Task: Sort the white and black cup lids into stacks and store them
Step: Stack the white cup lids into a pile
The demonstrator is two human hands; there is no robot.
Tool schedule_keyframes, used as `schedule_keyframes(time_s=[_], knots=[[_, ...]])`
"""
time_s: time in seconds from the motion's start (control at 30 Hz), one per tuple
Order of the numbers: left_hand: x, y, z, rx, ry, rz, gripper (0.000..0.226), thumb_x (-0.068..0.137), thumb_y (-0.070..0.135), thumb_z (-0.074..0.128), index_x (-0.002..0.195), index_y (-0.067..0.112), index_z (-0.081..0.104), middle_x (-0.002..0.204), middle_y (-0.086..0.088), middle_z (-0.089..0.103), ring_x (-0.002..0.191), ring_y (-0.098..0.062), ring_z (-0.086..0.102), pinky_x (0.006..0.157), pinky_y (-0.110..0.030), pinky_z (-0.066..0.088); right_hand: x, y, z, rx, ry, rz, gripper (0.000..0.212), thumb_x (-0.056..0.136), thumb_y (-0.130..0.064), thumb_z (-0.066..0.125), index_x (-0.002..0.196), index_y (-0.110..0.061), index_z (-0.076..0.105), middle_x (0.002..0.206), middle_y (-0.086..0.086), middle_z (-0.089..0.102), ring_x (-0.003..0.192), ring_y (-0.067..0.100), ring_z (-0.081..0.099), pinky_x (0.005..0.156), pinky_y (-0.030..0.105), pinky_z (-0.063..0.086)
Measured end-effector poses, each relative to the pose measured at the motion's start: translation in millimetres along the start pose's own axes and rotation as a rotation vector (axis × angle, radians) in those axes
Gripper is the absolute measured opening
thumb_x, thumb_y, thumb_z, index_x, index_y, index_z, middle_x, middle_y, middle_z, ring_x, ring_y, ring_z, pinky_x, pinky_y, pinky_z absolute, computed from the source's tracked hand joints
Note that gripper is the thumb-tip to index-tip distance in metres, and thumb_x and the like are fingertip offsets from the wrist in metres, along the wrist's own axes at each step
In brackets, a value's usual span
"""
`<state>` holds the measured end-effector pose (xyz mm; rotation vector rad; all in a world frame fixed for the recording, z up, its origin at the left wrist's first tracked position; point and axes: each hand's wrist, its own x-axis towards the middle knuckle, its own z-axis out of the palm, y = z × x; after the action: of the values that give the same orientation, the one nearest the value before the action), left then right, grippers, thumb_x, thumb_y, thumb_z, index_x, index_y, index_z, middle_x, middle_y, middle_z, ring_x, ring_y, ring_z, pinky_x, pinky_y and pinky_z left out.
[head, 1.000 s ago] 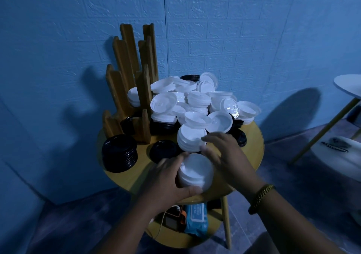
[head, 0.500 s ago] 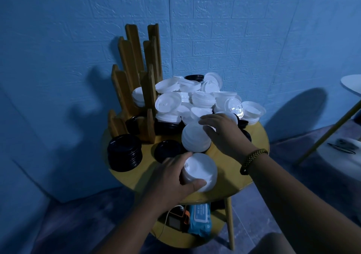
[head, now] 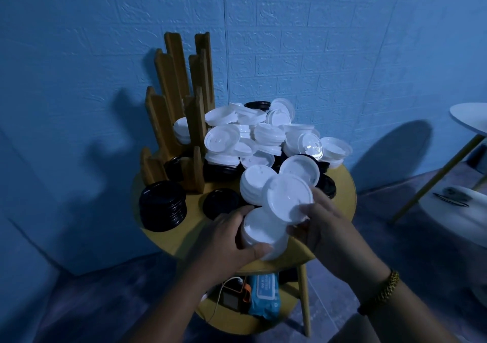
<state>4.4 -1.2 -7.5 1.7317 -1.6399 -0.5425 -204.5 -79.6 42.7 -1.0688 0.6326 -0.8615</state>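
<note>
Lid over stack is the relation I watch. My right hand [head: 326, 226] pinches a single white lid [head: 288, 197] by its near rim. The lid hangs tilted, its face tipped toward me, just above and a little right of the white stack [head: 259, 233] at the front of the round table [head: 345, 197]. My left hand [head: 224, 237] is curled round that stack from the left, thumb along the near side, steadying it. The lid's lower edge overlaps the stack's top in this view, and I cannot tell whether they touch. I judge the coming move to be short: level the lid, bring it down and left, and seat it square. A second white stack [head: 253, 187] stands just behind, close enough to knock. The black stack [head: 162, 205] sits well apart on the left.
</note>
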Motion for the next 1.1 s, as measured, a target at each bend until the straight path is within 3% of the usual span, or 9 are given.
schedule_keyframes(time_s=[0.07,0.13,0.27,0.4,0.47,0.77,0.93,1.0,1.1], knots=[[0.9,-1.2,1.2,0.002,0.000,-0.007,0.076,0.066,0.084,0.063,0.133,0.062,0.036,0.128,0.023,0.050,0.120,-0.001,0.048,0.096,-0.041,0.051,-6.0,7.9,-0.4,-0.119,-0.044,-0.003,0.036,0.099,-0.009,0.051,0.131,-0.024,0.060,0.122,0.011,0.068,0.112,0.032,0.066,0.092,0.051,0.054],[0.8,-1.4,1.2,0.004,-0.003,-0.006,0.079,0.067,0.083,0.063,0.137,0.058,0.037,0.129,0.024,0.050,0.120,-0.001,0.047,0.097,-0.041,0.050,-7.8,10.7,0.4,-0.210,-0.054,0.004,0.036,0.099,-0.014,0.055,0.134,-0.024,0.056,0.120,0.010,0.070,0.110,0.032,0.067,0.095,0.054,0.053],[0.4,0.3,-0.6,0.025,-0.014,-0.002,0.084,0.068,0.082,0.063,0.142,0.057,0.033,0.128,0.027,0.047,0.121,0.001,0.045,0.099,-0.038,0.049,-3.3,11.4,-1.6,-0.469,0.060,0.025,0.051,0.095,-0.033,0.064,0.138,-0.046,0.041,0.116,-0.002,0.068,0.102,0.016,0.069,0.090,0.041,0.058],[0.1,1.4,-2.4,0.048,-0.019,0.008,0.091,0.064,0.084,0.064,0.145,0.054,0.034,0.132,0.025,0.049,0.122,0.000,0.046,0.099,-0.038,0.048,-3.5,12.8,3.8,-0.675,0.036,-0.025,0.035,0.096,-0.037,0.059,0.130,-0.040,0.051,0.114,-0.015,0.059,0.089,-0.010,0.062,0.067,0.014,0.052],[0.0,-0.1,-2.3,0.049,-0.020,0.000,0.093,0.063,0.085,0.065,0.144,0.055,0.033,0.134,0.023,0.049,0.123,-0.002,0.046,0.099,-0.040,0.049,-2.4,15.4,4.0,-0.738,0.045,-0.054,0.032,0.098,-0.037,0.058,0.129,-0.039,0.051,0.115,-0.019,0.056,0.090,-0.015,0.058,0.064,0.009,0.048],[-2.5,3.9,-6.6,0.056,-0.034,0.028,0.091,0.060,0.081,0.070,0.140,0.052,0.038,0.127,0.026,0.048,0.119,0.002,0.046,0.097,-0.037,0.049,5.5,23.5,-2.0,-0.756,0.053,-0.100,0.023,0.098,-0.039,0.058,0.121,-0.042,0.060,0.125,-0.009,0.060,0.109,0.006,0.061,0.092,0.036,0.055],[-2.2,3.0,-7.6,0.075,-0.028,0.028,0.091,0.061,0.073,0.076,0.141,0.050,0.040,0.127,0.027,0.049,0.119,0.002,0.047,0.096,-0.036,0.050,-0.3,21.7,7.5,-0.871,-0.034,-0.101,0.044,0.078,-0.060,0.063,0.117,-0.046,0.051,0.123,-0.019,0.044,0.108,-0.011,0.047,0.077,0.008,0.046],[-1.7,3.6,-7.3,0.097,-0.019,0.046,0.091,0.061,0.072,0.078,0.141,0.047,0.041,0.123,0.031,0.046,0.119,0.004,0.045,0.097,-0.032,0.049,-1.1,22.4,9.6,-0.946,-0.070,-0.132,0.052,0.070,-0.062,0.070,0.114,-0.053,0.044,0.123,-0.021,0.040,0.109,-0.014,0.042,0.080,0.008,0.045],[-1.7,5.4,-6.8,0.115,-0.022,0.051,0.091,0.063,0.070,0.081,0.141,0.046,0.039,0.121,0.031,0.045,0.120,0.003,0.044,0.097,-0.031,0.048,1.6,25.9,6.7,-1.065,-0.062,-0.198,0.068,0.070,-0.065,0.074,0.126,-0.050,0.040,0.124,-0.019,0.040,0.114,-0.002,0.043,0.087,0.017,0.044]])
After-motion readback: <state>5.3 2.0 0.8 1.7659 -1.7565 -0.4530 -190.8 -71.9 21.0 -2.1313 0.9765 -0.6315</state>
